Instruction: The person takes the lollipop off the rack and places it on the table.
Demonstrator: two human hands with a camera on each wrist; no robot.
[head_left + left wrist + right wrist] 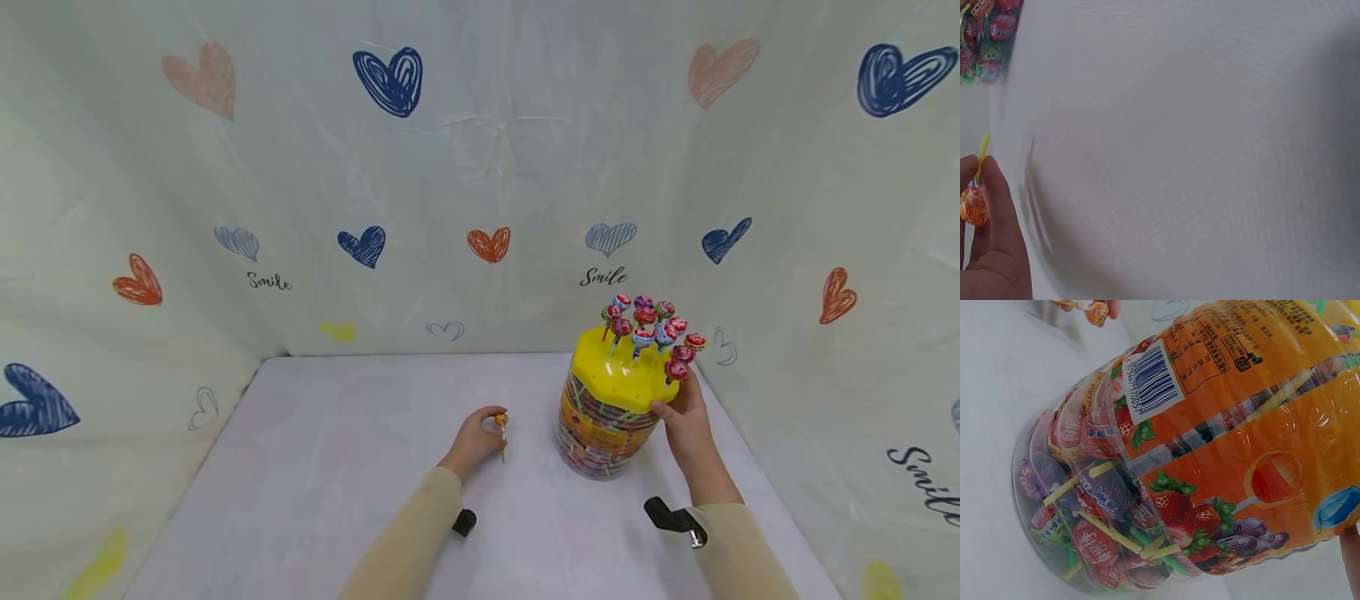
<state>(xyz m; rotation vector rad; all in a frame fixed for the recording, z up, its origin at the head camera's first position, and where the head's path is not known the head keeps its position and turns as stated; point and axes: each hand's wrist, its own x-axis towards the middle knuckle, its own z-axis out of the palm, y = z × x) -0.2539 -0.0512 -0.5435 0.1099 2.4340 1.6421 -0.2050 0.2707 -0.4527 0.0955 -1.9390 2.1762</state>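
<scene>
A lollipop (502,420) with an orange wrapper and a thin stick is pinched between the fingers and thumb of my left hand (478,440). Its yellow stick end shows above the fingertips in the left wrist view. To the right stands a clear plastic jar (600,433) of wrapped lollipops, with an orange label and a yellow lid (618,367). Several lollipops (643,317) stick up out of the lid. My right hand (686,421) grips the jar's right side near the lid, thumb at the front; its other fingers are mostly hidden behind the jar.
The white-covered table (337,467) extends left of the jar and in front of it. A pale curtain (450,167) printed with hearts encloses the back and sides. Black wrist mounts (671,517) sit at both sleeves.
</scene>
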